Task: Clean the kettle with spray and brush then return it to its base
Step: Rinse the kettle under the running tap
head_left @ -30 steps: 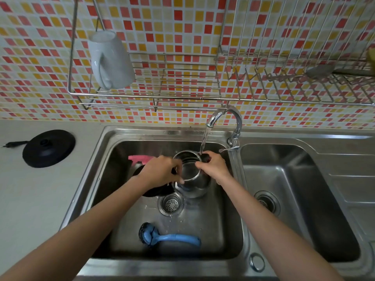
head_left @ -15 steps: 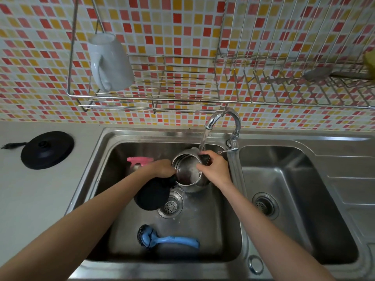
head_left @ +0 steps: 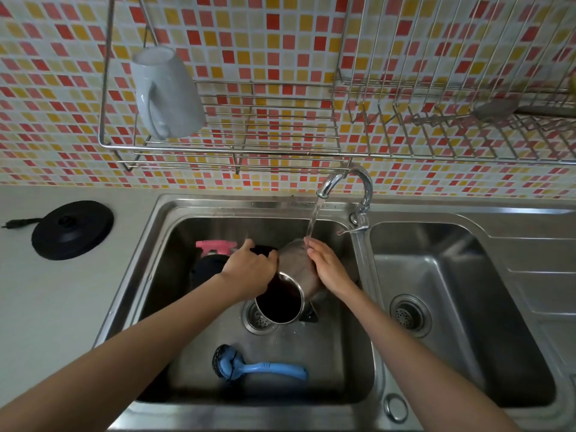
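Hands grip the tilted steel kettle (head_left: 293, 272): left hand (head_left: 249, 269) curled on its black handle side. Right hand (head_left: 327, 266) lies flat against the smooth wall under running water (head_left: 313, 216).

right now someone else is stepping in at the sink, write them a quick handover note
Left hand: closed on the kettle's dark handle side.
Right hand: flat against the steel kettle body, under the running tap.
Kettle: tipped mouth-down over the left basin's drain.
Blue brush lies at the basin front; pink spray bottle at the back left.
Black base sits on the counter, left.
Done: apparently rinsing now.
Left: finish the rinse, shut the tap, put the kettle on its base.
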